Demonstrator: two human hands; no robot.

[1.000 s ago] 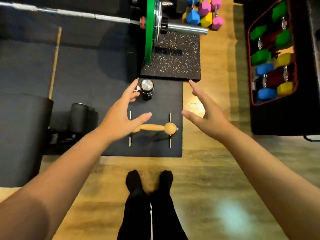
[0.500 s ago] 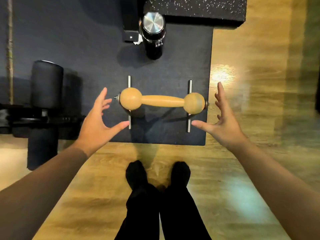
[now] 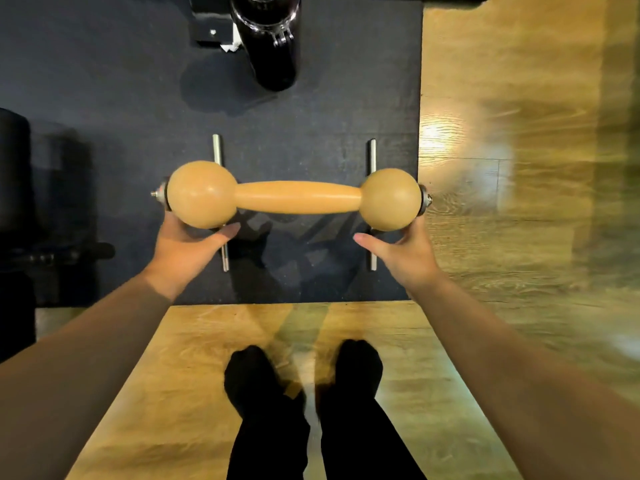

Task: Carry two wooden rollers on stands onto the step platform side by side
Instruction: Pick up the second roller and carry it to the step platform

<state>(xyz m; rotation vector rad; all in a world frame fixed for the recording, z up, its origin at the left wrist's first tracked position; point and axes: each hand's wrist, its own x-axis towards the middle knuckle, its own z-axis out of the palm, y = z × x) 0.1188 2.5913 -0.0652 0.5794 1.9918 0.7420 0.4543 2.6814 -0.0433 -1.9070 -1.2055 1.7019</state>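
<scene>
One wooden roller (image 3: 298,197), a slim handle between two ball ends, rests across a metal stand whose two steel bars (image 3: 372,154) lie on a dark rubber mat (image 3: 311,116). My left hand (image 3: 183,247) cups the left ball from below, thumb stretched toward the middle. My right hand (image 3: 405,251) holds the right ball the same way, fingers rising along its outer end. The fingers of both hands are partly hidden behind the balls. No second roller and no step platform are in view.
A black bottle (image 3: 273,46) stands on the mat just beyond the roller. Black padded gym equipment (image 3: 14,168) sits at the left edge. Wooden floor (image 3: 519,168) lies to the right and below, where my feet (image 3: 263,379) in black socks stand.
My view dropped closer to the roller. Both hands, open beside the ball ends half a second ago, have closed in under the balls and now touch them.
</scene>
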